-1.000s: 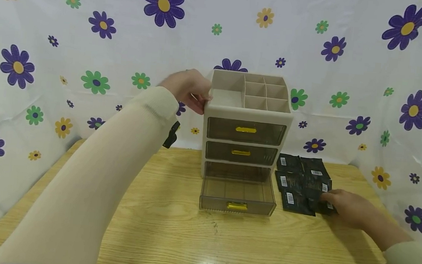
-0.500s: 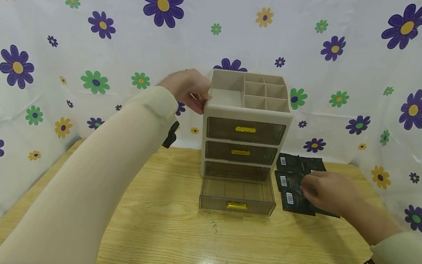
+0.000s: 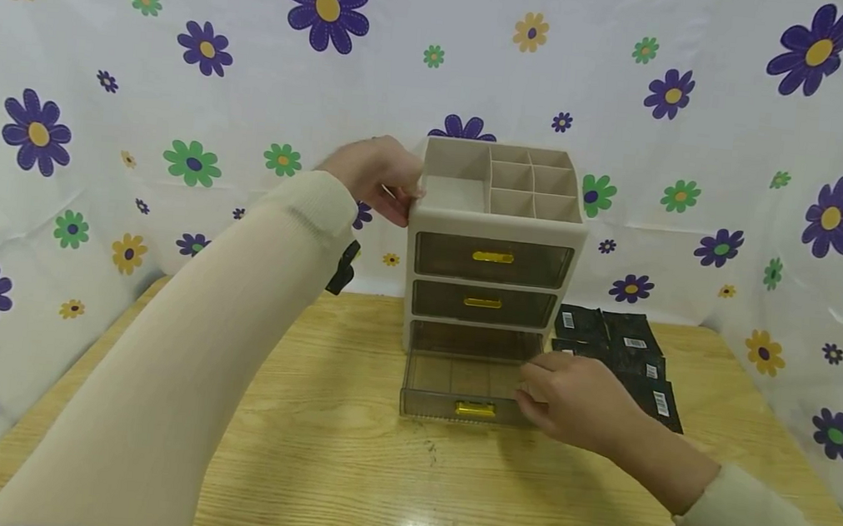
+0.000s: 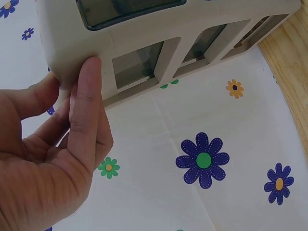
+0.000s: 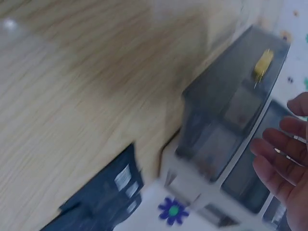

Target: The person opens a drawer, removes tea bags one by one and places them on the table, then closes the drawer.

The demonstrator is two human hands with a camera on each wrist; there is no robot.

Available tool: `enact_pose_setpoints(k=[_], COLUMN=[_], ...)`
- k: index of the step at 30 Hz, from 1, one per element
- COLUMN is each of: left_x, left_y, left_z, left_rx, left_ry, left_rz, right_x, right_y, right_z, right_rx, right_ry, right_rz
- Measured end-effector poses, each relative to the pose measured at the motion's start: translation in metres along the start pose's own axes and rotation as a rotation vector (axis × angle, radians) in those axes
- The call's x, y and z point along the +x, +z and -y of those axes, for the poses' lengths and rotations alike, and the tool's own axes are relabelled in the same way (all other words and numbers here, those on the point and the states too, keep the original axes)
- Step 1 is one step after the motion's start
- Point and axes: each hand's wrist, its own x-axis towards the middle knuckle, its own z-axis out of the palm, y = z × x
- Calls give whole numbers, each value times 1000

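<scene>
A beige desktop organizer (image 3: pixel 496 226) with smoky see-through drawers and yellow handles stands at the middle back of the table. My left hand (image 3: pixel 380 176) grips its upper left edge; in the left wrist view the thumb and fingers (image 4: pixel 87 103) pinch the side wall. The bottom drawer (image 3: pixel 428 403) is pulled out. Over that drawer's right front corner is my right hand (image 3: pixel 578 402), which covers the corner in the head view. Its fingers (image 5: pixel 276 147) are loosely bent with nothing between them. Several flat black packets (image 3: pixel 651 392) with white barcode labels lie right of the organizer.
Divided compartments (image 3: pixel 534 181) are set into the organizer's top. Its upper drawer (image 3: pixel 459 258) and middle drawer (image 3: pixel 448 301) are closed. A white flower-print cloth (image 3: pixel 261 32) hangs behind and beside the wooden table (image 3: pixel 314 454).
My right hand has left the front right packets and moved left across the others to the bottom drawer's right corner. The left hand keeps its grip on the organizer.
</scene>
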Motion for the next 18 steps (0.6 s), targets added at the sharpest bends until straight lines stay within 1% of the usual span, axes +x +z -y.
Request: enact_pose_setpoints(k=[2,5,8,12,18], left_x=[1,2,5,6,6], left_y=[0,0,-1,-1,-1], left_z=[0,0,1,2,1], left_rx=[0,-2,-7,-3,-8], left_ry=[-1,-7,-11,-3,-9], left_rz=[1,6,7,6,6], right_x=[4,9,13,14,15], right_y=[4,11,18,26,31], right_z=[8,20,27,30,31], right_rx=[25,58,72,79,123], right_ry=[-8,1,-2,-26,27], right_rz=[39,118,164,160,195])
